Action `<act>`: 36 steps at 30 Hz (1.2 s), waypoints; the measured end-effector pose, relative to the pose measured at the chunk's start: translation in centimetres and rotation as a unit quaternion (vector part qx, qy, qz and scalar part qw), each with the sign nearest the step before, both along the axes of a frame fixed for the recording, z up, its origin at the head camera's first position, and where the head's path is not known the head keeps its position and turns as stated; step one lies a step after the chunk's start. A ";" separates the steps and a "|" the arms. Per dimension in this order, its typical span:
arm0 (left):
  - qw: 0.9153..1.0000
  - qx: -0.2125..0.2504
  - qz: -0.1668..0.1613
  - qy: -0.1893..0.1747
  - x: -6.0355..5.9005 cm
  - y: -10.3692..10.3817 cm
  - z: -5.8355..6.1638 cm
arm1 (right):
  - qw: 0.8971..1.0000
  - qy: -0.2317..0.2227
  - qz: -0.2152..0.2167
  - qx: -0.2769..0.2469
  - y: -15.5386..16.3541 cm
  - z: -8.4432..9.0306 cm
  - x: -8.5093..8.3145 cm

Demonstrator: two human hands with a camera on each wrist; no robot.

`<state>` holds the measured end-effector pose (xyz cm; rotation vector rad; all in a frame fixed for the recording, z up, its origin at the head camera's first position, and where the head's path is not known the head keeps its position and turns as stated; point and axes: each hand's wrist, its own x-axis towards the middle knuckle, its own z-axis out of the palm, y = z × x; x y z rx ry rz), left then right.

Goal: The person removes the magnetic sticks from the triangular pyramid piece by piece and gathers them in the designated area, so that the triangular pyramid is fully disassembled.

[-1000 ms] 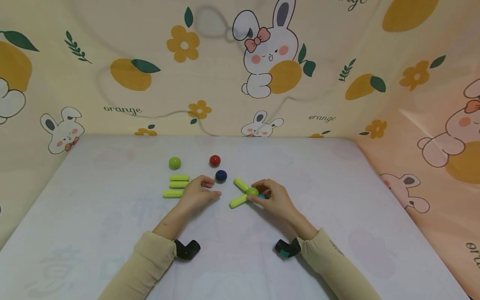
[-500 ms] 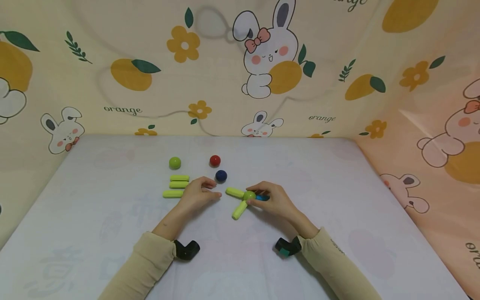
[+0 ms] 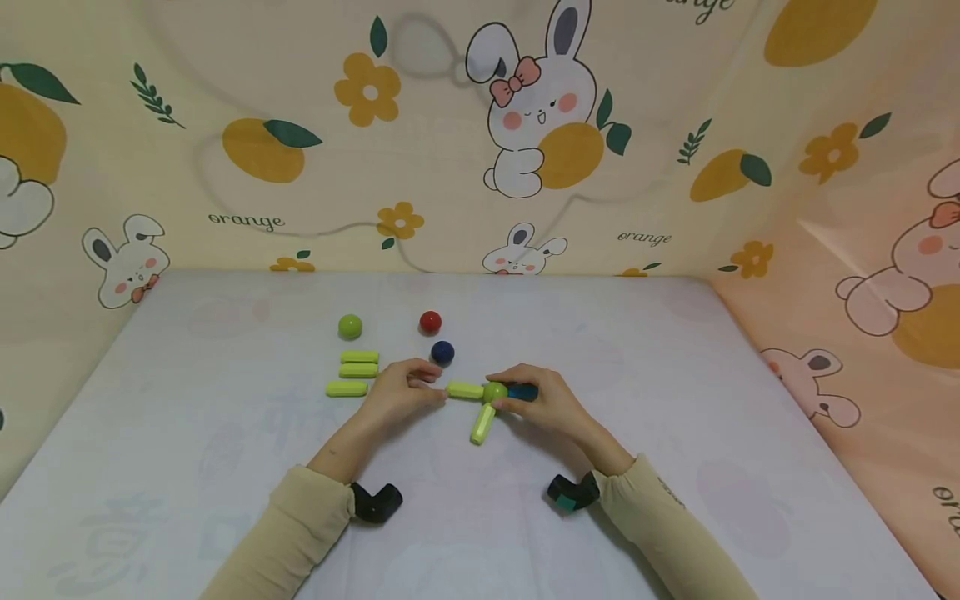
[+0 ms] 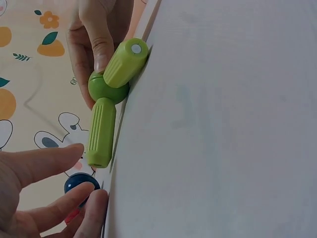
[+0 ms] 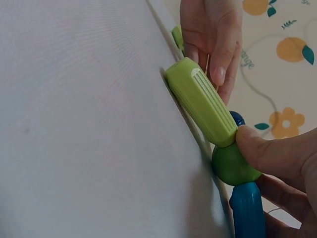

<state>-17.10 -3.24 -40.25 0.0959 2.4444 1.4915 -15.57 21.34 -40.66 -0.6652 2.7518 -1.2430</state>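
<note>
My right hand (image 3: 547,398) grips a green ball (image 3: 494,392) between thumb and fingers. Joined to that ball are two yellow-green ridged rods and a blue rod (image 5: 248,210). One yellow-green rod (image 3: 467,390) points left; the other rod (image 3: 482,425) points toward me. The blue rod reaches back under the right palm, which partly covers it. My left hand (image 3: 393,393) is beside the left-pointing rod, thumb tip right at its free end. Its fingers are loosely bent and spread, holding nothing. Just beyond its fingertips lies a dark blue ball (image 3: 442,353).
Several yellow-green rods, among them a front rod (image 3: 347,389), lie left of my left hand. Behind them sit a loose green ball (image 3: 350,326) and a red ball (image 3: 431,322). A white cloth covers the table (image 3: 637,358); a patterned curtain (image 3: 442,142) hangs behind.
My right hand has turned the joined piece counterclockwise, so one rod now points left and the other toward me. The left hand has shifted slightly, its thumb now at the rod's end.
</note>
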 end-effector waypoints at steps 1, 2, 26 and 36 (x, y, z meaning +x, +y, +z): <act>1.000 0.004 -0.002 0.000 0.0 0.0 -0.1 | 1.000 -0.001 0.002 -0.003 0.0 0.0 0.0; 1.000 0.008 -0.005 0.001 0.0 0.1 -0.1 | 1.000 -0.004 0.003 -0.007 0.0 0.0 0.0; 0.999 0.016 -0.052 0.007 0.0 1.0 -0.7 | 0.999 -0.040 0.007 -0.030 -0.2 -0.2 -0.3; 0.998 0.001 -0.063 0.004 -0.1 1.2 -0.7 | 0.998 -0.056 -0.010 -0.025 -0.3 0.0 -0.3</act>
